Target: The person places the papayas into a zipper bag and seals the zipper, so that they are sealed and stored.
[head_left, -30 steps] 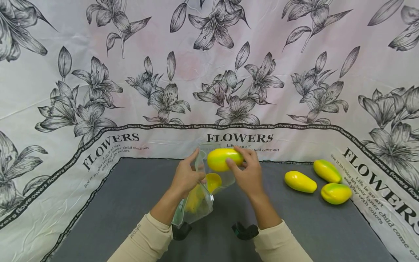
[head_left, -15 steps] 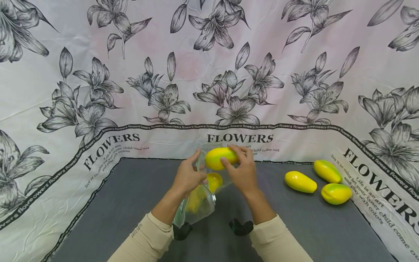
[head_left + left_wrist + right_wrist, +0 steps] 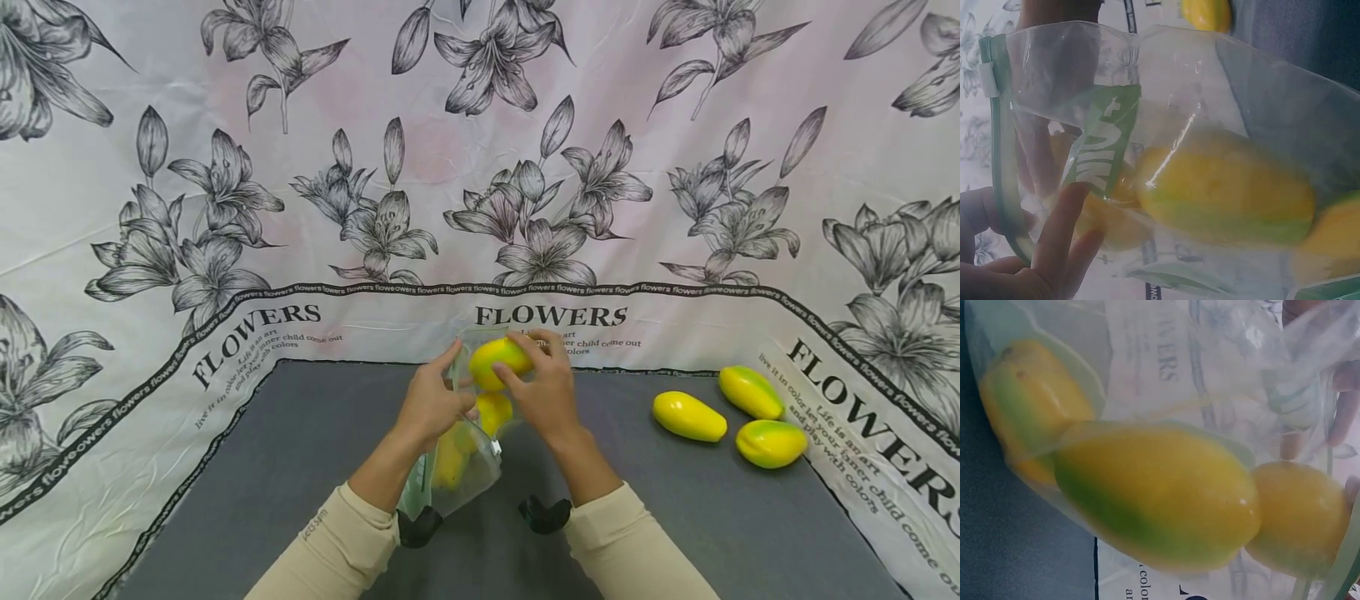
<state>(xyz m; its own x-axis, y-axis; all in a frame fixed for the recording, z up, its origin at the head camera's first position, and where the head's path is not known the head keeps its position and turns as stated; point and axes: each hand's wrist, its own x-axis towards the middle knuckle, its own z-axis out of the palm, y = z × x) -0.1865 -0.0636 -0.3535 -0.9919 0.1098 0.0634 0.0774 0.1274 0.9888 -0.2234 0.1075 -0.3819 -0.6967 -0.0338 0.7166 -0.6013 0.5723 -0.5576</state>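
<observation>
My left hand (image 3: 431, 404) grips the mouth edge of a clear zip bag (image 3: 471, 492) with a green zip strip (image 3: 1000, 150) and a white slider (image 3: 988, 79). In my right hand (image 3: 551, 392) is a yellow-green papaya (image 3: 491, 364), held between thumb and fingers at the bag's mouth. Inside the bag lie other papayas; one papaya (image 3: 493, 412) sits just below the held one. Through the plastic, the right wrist view shows a large papaya (image 3: 1160, 494) and another papaya (image 3: 1035, 400) behind it. Parts of both hands are hidden by plastic and fruit.
Three more papayas lie on the right of the grey table (image 3: 300, 483): the left papaya (image 3: 688, 417), the back papaya (image 3: 750, 392) and the front papaya (image 3: 771, 443). A flower-printed cloth (image 3: 375, 317) hangs behind and lies along the table's sides.
My right hand has moved left with the papaya, bringing it into the bag's mouth. The left hand keeps its hold. The bag's slider side has shifted slightly right.
</observation>
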